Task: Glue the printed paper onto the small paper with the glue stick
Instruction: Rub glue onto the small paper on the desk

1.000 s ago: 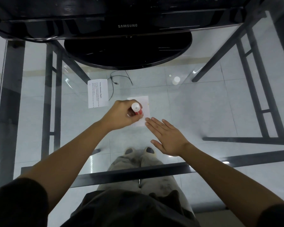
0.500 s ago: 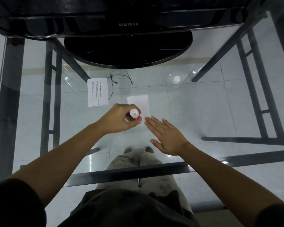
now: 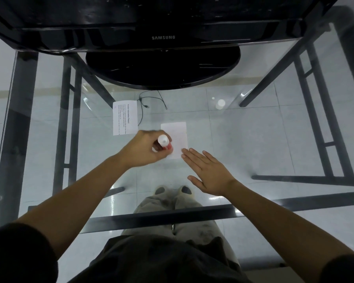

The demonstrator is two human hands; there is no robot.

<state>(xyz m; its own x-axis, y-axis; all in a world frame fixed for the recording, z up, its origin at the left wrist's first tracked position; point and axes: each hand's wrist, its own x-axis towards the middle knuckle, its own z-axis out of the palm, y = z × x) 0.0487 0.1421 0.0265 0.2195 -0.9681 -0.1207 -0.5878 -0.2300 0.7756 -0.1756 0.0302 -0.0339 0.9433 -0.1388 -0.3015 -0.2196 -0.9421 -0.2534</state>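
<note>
Left hand (image 3: 145,149), gripping the glue stick (image 3: 163,140), swings back onto the small paper (image 3: 175,137); flat, open right hand (image 3: 207,172) pins its near corner — gluing continues.

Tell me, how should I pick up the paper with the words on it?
The printed paper lies flat on the glass table, so pinching from above probably won't work. Its near corner sits beside the left hand, which is busy with the glue stick. Slide a fingertip under that near edge, then pinch.

Glass table (image 3: 253,139) lies open right of the small paper (image 3: 177,129); monitor base (image 3: 163,68) blocks the far side.
</note>
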